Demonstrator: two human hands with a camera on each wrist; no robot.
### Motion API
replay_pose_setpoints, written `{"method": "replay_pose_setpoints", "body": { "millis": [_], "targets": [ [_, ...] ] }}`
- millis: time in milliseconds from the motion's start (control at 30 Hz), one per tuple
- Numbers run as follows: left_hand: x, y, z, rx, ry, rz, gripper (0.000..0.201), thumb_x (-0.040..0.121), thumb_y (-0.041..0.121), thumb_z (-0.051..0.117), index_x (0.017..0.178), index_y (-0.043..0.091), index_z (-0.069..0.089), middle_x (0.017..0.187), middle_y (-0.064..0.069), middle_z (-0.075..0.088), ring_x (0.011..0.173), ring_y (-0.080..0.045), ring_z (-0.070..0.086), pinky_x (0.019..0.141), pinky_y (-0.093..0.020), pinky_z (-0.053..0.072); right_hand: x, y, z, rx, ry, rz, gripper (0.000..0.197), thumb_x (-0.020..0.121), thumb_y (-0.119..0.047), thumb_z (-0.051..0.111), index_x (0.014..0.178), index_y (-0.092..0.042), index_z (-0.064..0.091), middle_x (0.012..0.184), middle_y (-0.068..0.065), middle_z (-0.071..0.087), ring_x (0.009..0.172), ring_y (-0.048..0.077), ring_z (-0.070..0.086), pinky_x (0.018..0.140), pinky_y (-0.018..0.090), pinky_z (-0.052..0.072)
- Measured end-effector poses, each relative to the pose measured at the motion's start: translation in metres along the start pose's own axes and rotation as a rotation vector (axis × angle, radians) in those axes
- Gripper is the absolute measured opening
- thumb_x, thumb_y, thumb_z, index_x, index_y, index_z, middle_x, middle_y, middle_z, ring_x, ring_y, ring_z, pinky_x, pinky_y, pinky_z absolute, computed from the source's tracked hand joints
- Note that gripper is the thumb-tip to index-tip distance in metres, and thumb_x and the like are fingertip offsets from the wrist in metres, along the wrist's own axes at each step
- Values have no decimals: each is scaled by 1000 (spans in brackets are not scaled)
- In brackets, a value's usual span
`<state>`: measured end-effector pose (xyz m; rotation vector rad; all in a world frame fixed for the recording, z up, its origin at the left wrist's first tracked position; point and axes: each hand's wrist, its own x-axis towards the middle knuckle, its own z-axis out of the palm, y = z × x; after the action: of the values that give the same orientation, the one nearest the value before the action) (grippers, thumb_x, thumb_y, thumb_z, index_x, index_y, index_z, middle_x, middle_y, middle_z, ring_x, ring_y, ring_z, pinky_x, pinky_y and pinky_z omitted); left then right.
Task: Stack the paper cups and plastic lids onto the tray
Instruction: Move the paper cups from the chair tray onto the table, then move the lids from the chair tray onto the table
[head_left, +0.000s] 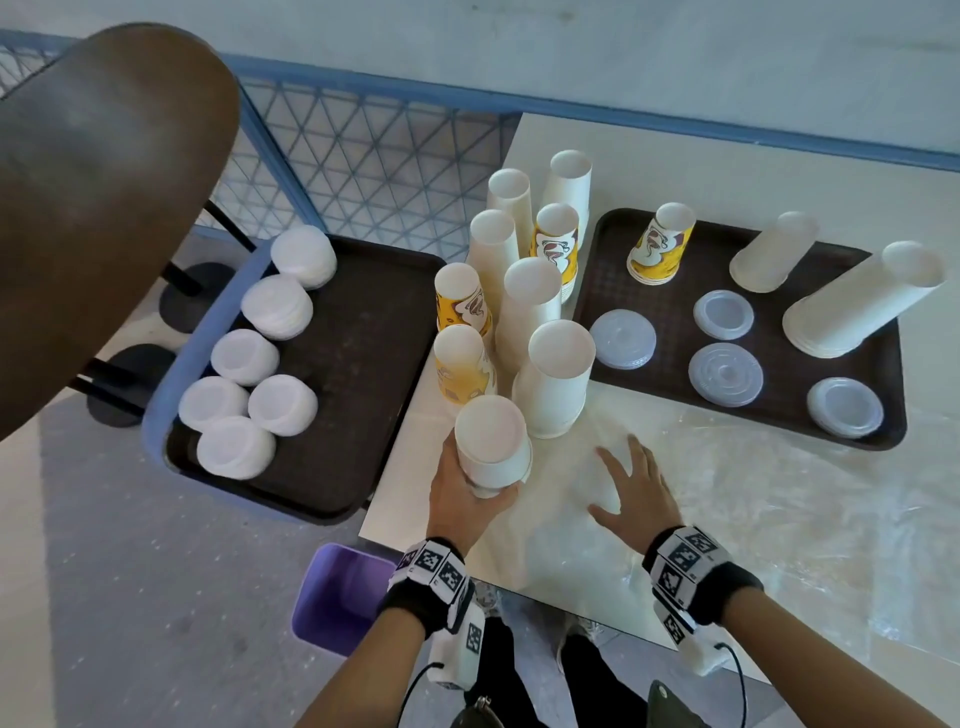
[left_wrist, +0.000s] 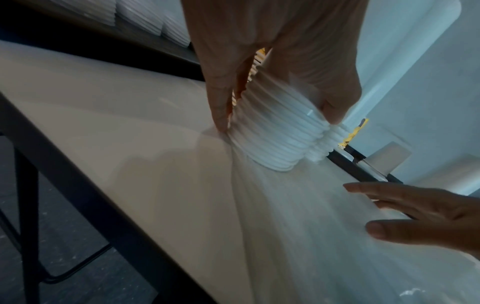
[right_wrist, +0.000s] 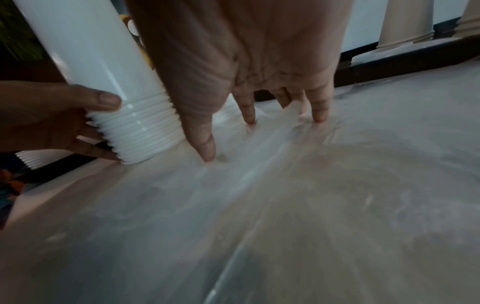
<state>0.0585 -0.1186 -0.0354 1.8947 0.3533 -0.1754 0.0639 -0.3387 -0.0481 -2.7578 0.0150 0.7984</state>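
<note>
table (head_left: 779, 171); clear plastic sheet (head_left: 753, 493); brown tray (head_left: 587, 291); upturned cup stacks (head_left: 530, 306)

Cup stack in my left hand (head_left: 470, 501): white paper cups (head_left: 493, 447), nested upside down, rims on the table.
Waiting cups (head_left: 524, 291): white and yellow stacks, upright beside the tray.
Tray (head_left: 618, 228): dark brown, on the table; three cup stacks along its back.
Lids (head_left: 725, 374): clear plastic, five low piles along the tray's front.

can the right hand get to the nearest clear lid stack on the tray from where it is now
Probably yes. The right hand lies open on the plastic sheet, holding nothing, and the lid stack sits at the tray's near left corner with nothing between them.
</note>
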Motion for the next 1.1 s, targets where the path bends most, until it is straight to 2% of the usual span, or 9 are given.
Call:
{"method": "replay_pose_setpoints", "body": {
  "millis": [133,200,267,367,500,600,800,867,1100],
  "targets": [
    [2,-6,-1,41,-42,-21,92,55,31,84,131,25,34,124,3,54,115,-20,52,97,-37,47,-8,0,-7,2,137,-84,68,76,-31,70,136,-14,42,144,25,28,137,41,26,106,48,35],
    [3,-9,-5,67,-77,-20,96,55,33,82,135,21,30,128,2,51,118,-20,51,99,-41,46,-16,-2,-8,4,237,-186,51,61,-24,81,108,-12,63,111,19,58,104,37,59,79,43,54],
    [2,-12,-11,101,-116,-13,100,58,34,81,140,20,25,133,1,48,121,-20,48,100,-41,44,-30,-7,-10,-10,226,-297,27,67,-31,71,89,-17,65,84,5,62,75,25,66,60,33,54],
    [-1,-20,-27,153,-111,-11,92,68,24,81,142,19,27,138,0,45,123,-16,44,101,-35,41,-43,-32,-8,-31,-112,-452,53,75,-48,26,99,-17,63,90,3,63,82,24,64,74,35,52],
    [-6,-29,-64,166,45,17,52,78,11,71,125,15,50,115,3,57,104,-18,58,85,-24,44,-44,-100,-8,-85,-301,-654,34,92,-37,40,118,-19,54,110,3,60,100,20,58,85,30,41],
    [-4,-34,-104,177,294,32,29,82,5,65,110,8,60,101,-2,63,87,-19,61,82,-35,52,-34,-166,-3,54,-274,-699,26,92,-28,47,114,-19,56,107,5,61,98,21,58,82,30,41],
    [12,-47,-187,215,645,-39,24,82,3,61,107,1,59,105,-18,61,82,-28,59,74,-32,46,-2,-288,1,279,-145,-678,21,88,-17,53,107,-11,60,101,10,65,92,27,61,79,33,48],
    [19,-49,-209,237,671,-77,28,82,3,61,109,1,56,113,-20,57,79,-24,55,74,-31,44,15,-317,1,282,-90,-624,27,89,-20,53,114,-13,55,111,10,60,100,27,59,84,36,48],
    [50,-69,-257,424,448,-214,54,78,18,70,126,7,46,134,-18,39,121,-35,42,96,-40,39,78,-375,11,67,96,-575,54,87,-23,56,136,-14,36,139,14,33,129,30,33,101,40,35]
  ]
}}
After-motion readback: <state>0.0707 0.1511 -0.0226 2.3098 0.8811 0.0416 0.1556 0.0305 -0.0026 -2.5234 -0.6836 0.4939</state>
